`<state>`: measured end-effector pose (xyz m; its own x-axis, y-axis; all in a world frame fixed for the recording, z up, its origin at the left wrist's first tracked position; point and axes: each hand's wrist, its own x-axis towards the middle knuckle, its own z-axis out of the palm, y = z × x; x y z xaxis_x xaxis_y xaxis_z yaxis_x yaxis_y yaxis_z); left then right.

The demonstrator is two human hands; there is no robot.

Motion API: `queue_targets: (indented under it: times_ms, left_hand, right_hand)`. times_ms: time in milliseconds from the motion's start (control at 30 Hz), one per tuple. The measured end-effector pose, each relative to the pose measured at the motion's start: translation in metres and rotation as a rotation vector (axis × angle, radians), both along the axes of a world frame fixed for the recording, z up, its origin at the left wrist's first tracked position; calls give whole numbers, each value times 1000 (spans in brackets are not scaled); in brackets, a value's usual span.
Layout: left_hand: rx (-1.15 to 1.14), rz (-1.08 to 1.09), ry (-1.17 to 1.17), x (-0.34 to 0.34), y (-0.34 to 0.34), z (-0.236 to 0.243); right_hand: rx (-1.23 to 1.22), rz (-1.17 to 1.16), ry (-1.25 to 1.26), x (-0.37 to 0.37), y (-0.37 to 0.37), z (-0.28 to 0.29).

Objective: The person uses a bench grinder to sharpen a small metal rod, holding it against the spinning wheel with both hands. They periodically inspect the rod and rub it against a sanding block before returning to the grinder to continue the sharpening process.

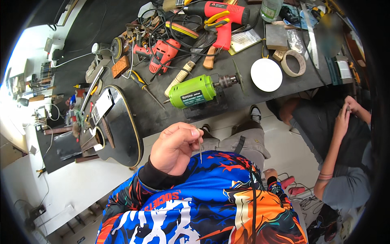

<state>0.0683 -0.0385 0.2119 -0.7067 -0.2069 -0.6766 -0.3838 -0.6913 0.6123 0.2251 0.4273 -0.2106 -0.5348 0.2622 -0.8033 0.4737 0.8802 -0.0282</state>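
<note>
My left hand point(172, 148) is raised in front of my body, short of the bench's near edge. Its thumb and fingers pinch a thin metal rod point(200, 152), which hangs almost straight down; its upper end is partly behind the fingertips. My right hand point(270, 174) is low at my right side, small in view, with its fingers mostly hidden. Beyond the left hand, on the bench, stands a green bench grinder motor point(193, 92) with a chuck point(228, 81) and a thin disc point(238, 75) seen edge-on. A screwdriver point(147, 89) lies to its left.
A black guitar body point(122, 134) lies at the bench's left. A white disc point(266, 75), a tape roll point(293, 64), a red heat gun point(223, 24) and a red power drill point(164, 55) with tangled cables lie farther back. A co-worker point(345, 154) sits at the right, hands together.
</note>
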Motion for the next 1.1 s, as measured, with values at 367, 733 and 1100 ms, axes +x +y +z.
queue_targets:
  times_ms: [367, 733, 1100]
  left_hand:
    - [-91, 11, -90, -7, 18, -25]
    - [-163, 52, -119, 12, 6, -64]
    - [-216, 15, 117, 44, 15, -157]
  right_hand:
    - [-131, 415, -183, -21, -9, -41]
    - [-186, 450, -186, -32, -15, -123]
    - [-106, 619, -42, -158, 19, -134]
